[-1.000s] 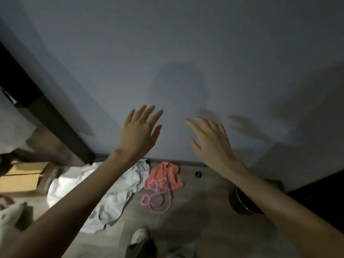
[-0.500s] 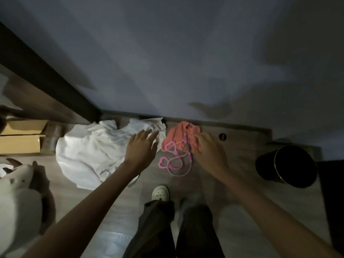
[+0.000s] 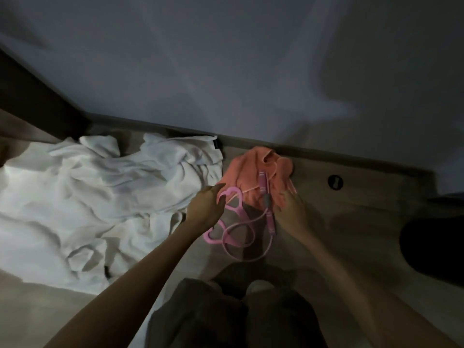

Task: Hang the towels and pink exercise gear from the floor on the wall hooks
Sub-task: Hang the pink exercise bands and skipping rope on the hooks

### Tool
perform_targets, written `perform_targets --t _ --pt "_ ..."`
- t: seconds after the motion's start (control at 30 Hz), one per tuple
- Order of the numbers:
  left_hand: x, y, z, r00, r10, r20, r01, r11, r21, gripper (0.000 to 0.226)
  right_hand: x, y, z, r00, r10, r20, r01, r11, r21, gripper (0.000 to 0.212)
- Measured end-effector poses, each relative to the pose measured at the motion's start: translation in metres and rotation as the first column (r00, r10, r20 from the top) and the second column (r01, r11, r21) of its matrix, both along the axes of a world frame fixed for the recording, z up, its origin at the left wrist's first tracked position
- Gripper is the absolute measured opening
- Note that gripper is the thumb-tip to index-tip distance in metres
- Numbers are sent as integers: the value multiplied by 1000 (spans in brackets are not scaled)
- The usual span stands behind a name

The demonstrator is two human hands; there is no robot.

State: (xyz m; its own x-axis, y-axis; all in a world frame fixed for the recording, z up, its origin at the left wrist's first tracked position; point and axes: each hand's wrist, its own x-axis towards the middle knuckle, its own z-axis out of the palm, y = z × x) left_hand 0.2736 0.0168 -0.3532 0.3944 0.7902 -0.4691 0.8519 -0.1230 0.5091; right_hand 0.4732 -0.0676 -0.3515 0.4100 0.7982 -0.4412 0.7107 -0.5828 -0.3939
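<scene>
Fingers [image 3: 221,200] of our left hand [image 3: 203,209] curl at the pink heart handle [image 3: 238,197], centre frame; our right hand [image 3: 288,209] touches the orange towel [image 3: 246,169]; both grips unclear.

Crumpled white cloth towel [image 3: 100,197]; matt floor [image 3: 364,204]

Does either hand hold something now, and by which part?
The left hand pinches the upper heart loop at its top. The right hand rests on the coral towel at its right edge; a grip cannot be told.

Hemmed in at the coral towel [image 3: 251,172]
Wall [image 3: 251,71] close behind it, white towel [image 3: 100,197] pressing its left, bare floor [image 3: 364,209] right.
</scene>
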Motion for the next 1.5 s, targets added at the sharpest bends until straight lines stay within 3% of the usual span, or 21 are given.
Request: perform_targets --t 0.13,0.33,0.47,0.57,0.67,0.73,0.83,1.0,1.2,1.3,1.5 --pt "20 21 -126 1000 11 5 -11 998 -54 46 14 25 -105 1000 4 -15 -4 1000 11 35" --pt "33 29 -242 999 -29 -18 30 998 54 64 26 44 -207 999 -40 -18 41 998 39 53" --pt "35 26 -266 998 -42 -44 51 971 235 73 26 48 -237 993 -21 116 14 998 68 55" --pt "33 33 -268 993 -95 -64 108 960 257 70 24 49 -239 985 -20 173 10 998 61 49" --pt "30 37 -254 990 -131 -56 141 953 267 51 24 50 -233 992 -33 121 36 999 -21 60" --pt "27 38 -234 997 -70 17 65 978 197 38 25 52 -217 992 -123 -7 122 992 -43 59" --pt "21 35 -191 995 56 83 -64 993 98 25 25 52 -169 963 -203 -179 205 979 -12 54" --pt "13 27 -92 988 49 144 -64 993 97 21 25 47 -52 949 -111 -294 156 979 134 51" --pt "24 26 84 970 -89 225 97 995 -23 17 27 42 142 841 -98 -533 238 950 202 19" --pt "26 20 183 957 -175 231 177 984 10 18 30 40 250 822 -45 -568 236 934 267 19" --pt "19 20 391 913 -143 382 121 989 82 29 32 23 460 813 36 -582 205 917 343 21"
